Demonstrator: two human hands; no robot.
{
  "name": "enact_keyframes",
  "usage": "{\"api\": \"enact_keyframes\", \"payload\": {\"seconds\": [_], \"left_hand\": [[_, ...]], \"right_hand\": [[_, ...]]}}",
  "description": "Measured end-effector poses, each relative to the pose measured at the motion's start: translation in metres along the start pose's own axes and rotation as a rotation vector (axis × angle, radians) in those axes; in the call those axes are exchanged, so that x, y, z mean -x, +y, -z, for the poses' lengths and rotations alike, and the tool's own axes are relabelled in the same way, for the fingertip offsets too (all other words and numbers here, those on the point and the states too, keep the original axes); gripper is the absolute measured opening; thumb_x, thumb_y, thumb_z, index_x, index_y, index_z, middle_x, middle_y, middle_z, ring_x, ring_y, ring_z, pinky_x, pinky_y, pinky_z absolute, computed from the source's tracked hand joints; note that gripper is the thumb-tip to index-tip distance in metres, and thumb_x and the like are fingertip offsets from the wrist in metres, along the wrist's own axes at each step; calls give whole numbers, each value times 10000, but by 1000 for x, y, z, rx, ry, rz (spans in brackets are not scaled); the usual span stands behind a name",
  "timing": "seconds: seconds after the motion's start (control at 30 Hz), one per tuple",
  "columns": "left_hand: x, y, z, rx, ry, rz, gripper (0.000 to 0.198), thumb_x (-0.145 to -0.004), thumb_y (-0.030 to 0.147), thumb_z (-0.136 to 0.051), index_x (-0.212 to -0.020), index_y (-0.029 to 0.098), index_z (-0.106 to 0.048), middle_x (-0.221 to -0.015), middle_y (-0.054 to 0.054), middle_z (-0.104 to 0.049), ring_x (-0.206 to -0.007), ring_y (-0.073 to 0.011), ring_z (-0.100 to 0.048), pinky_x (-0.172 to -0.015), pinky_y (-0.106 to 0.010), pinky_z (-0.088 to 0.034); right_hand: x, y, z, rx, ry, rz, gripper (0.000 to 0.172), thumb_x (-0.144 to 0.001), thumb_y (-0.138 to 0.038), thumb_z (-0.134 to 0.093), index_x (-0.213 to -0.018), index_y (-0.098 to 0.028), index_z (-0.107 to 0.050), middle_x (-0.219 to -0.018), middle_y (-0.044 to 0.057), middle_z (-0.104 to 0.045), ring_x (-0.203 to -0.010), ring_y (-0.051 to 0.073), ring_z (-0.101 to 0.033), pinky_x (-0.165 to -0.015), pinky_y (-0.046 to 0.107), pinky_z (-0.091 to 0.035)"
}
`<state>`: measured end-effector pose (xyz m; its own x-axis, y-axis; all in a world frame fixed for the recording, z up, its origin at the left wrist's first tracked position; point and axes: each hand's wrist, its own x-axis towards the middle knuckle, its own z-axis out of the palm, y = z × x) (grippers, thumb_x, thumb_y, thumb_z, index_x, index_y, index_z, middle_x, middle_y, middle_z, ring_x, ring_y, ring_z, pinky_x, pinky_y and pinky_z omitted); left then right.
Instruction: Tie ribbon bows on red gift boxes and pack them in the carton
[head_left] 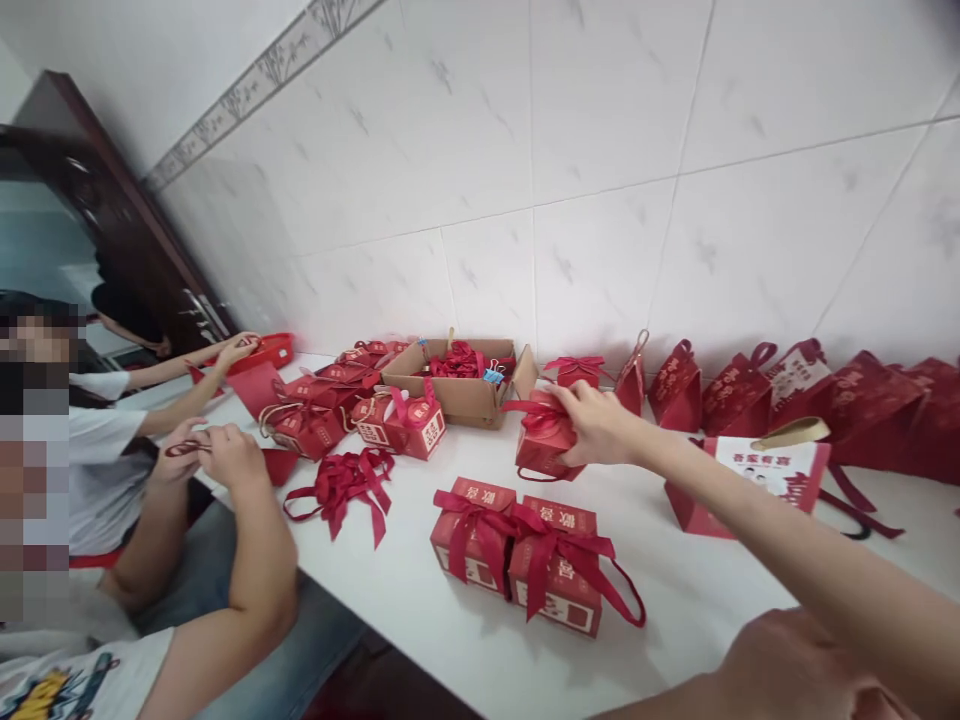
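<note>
My right hand (pixel 600 425) reaches in from the right and is closed on a red gift box (pixel 541 440) with a ribbon on top. The fingers grip its right side and top. My left hand does not show. Nearer to me stand two red gift boxes side by side, a left one (pixel 472 505) and a right one (pixel 566 520). Dark red ribbons are tied in bows on both, and a ribbon loop (pixel 634 600) trails off the right one. Just behind the held box is another red box with a bow (pixel 576 368).
A cardboard box (pixel 469 400) holding red ribbon stands by the tiled wall, near a ribbon heap (pixel 349 488) and several gift boxes (pixel 401 420). Red bags (pixel 739 395) line the right, with a white-fronted bag (pixel 765 480) nearer. Co-workers' hands (pixel 214 455) work at left.
</note>
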<state>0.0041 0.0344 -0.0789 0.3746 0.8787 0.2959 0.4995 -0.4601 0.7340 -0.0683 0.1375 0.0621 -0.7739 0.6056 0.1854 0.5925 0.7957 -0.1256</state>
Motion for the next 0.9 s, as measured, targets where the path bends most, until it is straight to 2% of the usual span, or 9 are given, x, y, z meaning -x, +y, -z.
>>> {"api": "enact_keyframes", "payload": {"seconds": [0.1,0.17,0.2,0.33,0.53,0.6,0.77,0.83,0.9], "left_hand": [[-2,1,-12,34,-21,-36,174,-788,94,-542,-659,189,-610,-798,-39,-664,-819,-157,-614,-852,-314,-491],[-4,3,-15,136,67,-40,202,-661,33,-552,-526,184,-548,-643,-20,-646,-747,-175,-621,-850,-335,-493],[-4,4,-14,225,177,26,184,-638,46,-560,-526,191,-545,-620,-14,-640,-721,-178,-618,-812,-325,-505],[-7,-3,-2,381,310,156,96,-753,184,-516,-803,202,-597,-840,-54,-674,-858,-214,-608,-811,-369,-490],[-16,-16,10,506,361,307,144,-731,218,-429,-740,169,-565,-791,-60,-635,-798,-201,-600,-722,-339,-473],[-17,-11,11,537,333,310,180,-733,251,-445,-807,167,-586,-845,-62,-644,-833,-198,-607,-722,-318,-470],[-5,14,10,570,256,278,243,-777,359,-497,-873,170,-615,-861,-52,-663,-832,-188,-616,-744,-296,-466],[7,22,8,582,208,278,274,-819,393,-464,-845,166,-613,-695,-30,-645,-681,-171,-610,-667,-289,-460],[20,28,7,590,164,289,324,-856,415,-419,-756,161,-594,-494,5,-561,-494,-148,-545,-573,-283,-431]], "right_hand": [[75,23,41,-34,69,-40,974,-608,-341,-721,-1420,-150,-218,-1152,172,-450,-1070,381,-492,-836,474,-442],[131,35,71,-88,67,-46,979,-620,-312,-711,-1431,-215,-172,-1208,146,-430,-1084,348,-503,-807,421,-490],[157,39,84,-113,62,-50,986,-621,-294,-712,-1434,-234,-158,-1235,137,-418,-1084,329,-514,-803,394,-506],[237,49,108,-170,4,-134,946,-620,-236,-720,-1423,-276,-222,-1337,103,-380,-1105,279,-541,-835,316,-529],[294,82,59,-324,-179,-179,890,-666,-153,-683,-1431,-315,-259,-1462,55,-321,-1314,282,-365,-1028,346,-409],[311,88,35,-357,-43,-285,852,-708,-183,-661,-1439,-298,-238,-1488,77,-267,-1336,285,-324,-1053,394,-378],[345,68,-17,-554,579,-647,579,-874,-382,-510,-1392,-302,-263,-1364,120,-409,-1227,276,-464,-963,489,-448],[352,56,-30,-660,652,-691,675,-849,-484,-535,-1408,-303,-202,-1398,140,-353,-1259,303,-424,-974,516,-428],[357,49,-36,-721,590,-652,838,-778,-560,-597,-1430,-294,-144,-1447,146,-266,-1334,334,-300,-1032,545,-350]]}}
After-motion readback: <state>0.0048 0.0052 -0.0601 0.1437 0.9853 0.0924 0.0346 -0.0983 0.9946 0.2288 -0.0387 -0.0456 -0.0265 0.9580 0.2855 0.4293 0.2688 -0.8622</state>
